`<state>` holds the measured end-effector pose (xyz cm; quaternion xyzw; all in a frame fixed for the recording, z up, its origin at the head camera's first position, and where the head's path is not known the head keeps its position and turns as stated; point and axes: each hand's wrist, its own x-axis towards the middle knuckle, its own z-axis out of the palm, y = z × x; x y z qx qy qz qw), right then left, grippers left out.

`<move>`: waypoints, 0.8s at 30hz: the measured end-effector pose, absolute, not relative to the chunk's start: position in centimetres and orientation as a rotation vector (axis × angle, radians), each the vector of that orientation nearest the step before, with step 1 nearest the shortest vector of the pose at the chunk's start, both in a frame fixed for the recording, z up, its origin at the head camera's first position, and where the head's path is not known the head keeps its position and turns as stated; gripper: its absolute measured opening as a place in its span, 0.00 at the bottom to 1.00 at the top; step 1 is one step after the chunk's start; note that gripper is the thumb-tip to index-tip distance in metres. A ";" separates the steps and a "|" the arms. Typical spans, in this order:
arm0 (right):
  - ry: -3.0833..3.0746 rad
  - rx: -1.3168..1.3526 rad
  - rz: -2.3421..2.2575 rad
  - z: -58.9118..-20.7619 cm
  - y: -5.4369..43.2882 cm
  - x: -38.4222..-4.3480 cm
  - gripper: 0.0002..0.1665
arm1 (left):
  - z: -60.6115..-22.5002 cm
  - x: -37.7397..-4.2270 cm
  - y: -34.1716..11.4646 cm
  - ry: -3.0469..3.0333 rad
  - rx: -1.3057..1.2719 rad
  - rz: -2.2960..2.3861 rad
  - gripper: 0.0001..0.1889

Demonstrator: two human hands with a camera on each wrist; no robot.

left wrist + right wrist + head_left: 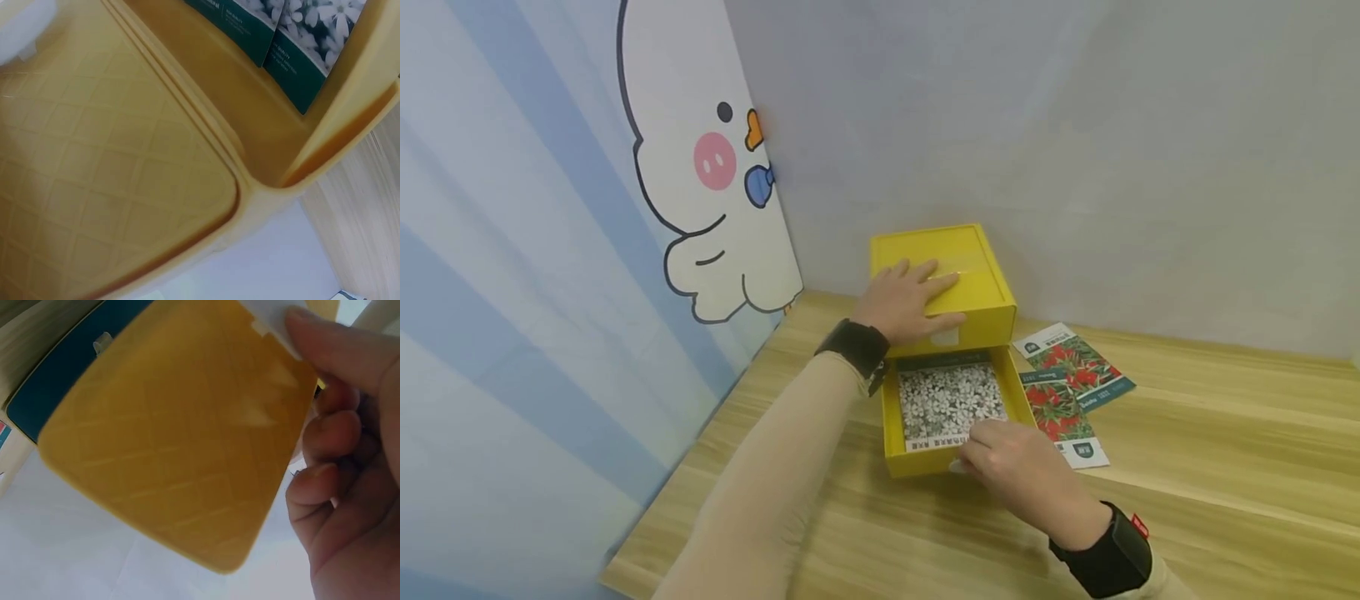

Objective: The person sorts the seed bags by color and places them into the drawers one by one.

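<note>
A yellow box [970, 242] stands on the wooden table with its lower drawer [917, 465] pulled out. My left hand [906, 304] rests on the box top with its fingers spread. At the drawer's front, my right hand [1018, 471] pinches a white pull tab [275, 325] between thumb and curled fingers. The drawer's quilted yellow front [175, 444] shows close up in the right wrist view. White-flowered packets [951, 404] lie inside the drawer; two dark green packet ends [299, 78] show in the left wrist view. An upper front panel [112, 156] is closed above the drawer.
Right of the box, two packets with red flowers [1082, 371] lie overlapping on the wooden table [1210, 467]. Behind stands a grey-white wall [1075, 167]. A white cartoon cutout [700, 192] leans at the left, beside a blue-striped curtain [512, 292].
</note>
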<state>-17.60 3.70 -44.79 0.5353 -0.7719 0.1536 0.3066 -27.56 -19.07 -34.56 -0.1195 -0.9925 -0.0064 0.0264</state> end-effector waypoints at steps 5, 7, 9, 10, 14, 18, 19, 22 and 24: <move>-2.061 1.386 0.420 -44.7 3.6 -17.7 0.13 | -34.3 -27.5 -19.0 -3.063 -0.365 -0.009 0.40; -2.055 1.376 0.415 -44.7 3.6 -17.8 0.13 | -34.3 -27.6 -19.0 -3.063 -0.362 -0.003 0.40; -2.045 1.367 0.414 -44.8 3.6 -18.0 0.13 | -34.3 -27.7 -19.0 -3.063 -0.359 0.003 0.40; -2.039 1.363 0.413 -44.9 3.6 -18.1 0.12 | -34.3 -27.7 -19.0 -3.064 -0.360 0.005 0.40; -2.020 1.343 0.418 -45.3 3.5 -18.4 0.11 | -34.3 -27.6 -19.0 -3.066 -0.360 0.001 0.40; -2.020 1.331 0.433 -45.8 3.5 -18.7 0.10 | -34.4 -27.7 -18.9 -3.068 -0.358 0.002 0.40; -2.022 1.329 0.442 -45.9 3.4 -18.8 0.10 | -34.4 -27.7 -18.9 -3.068 -0.358 0.002 0.40; -2.027 1.325 0.470 -46.3 3.4 -19.0 0.10 | -34.5 -27.8 -19.0 -3.074 -0.361 0.001 0.40; -2.025 1.320 0.484 -46.5 3.4 -19.1 0.10 | -34.6 -27.9 -19.0 -3.077 -0.359 -0.003 0.40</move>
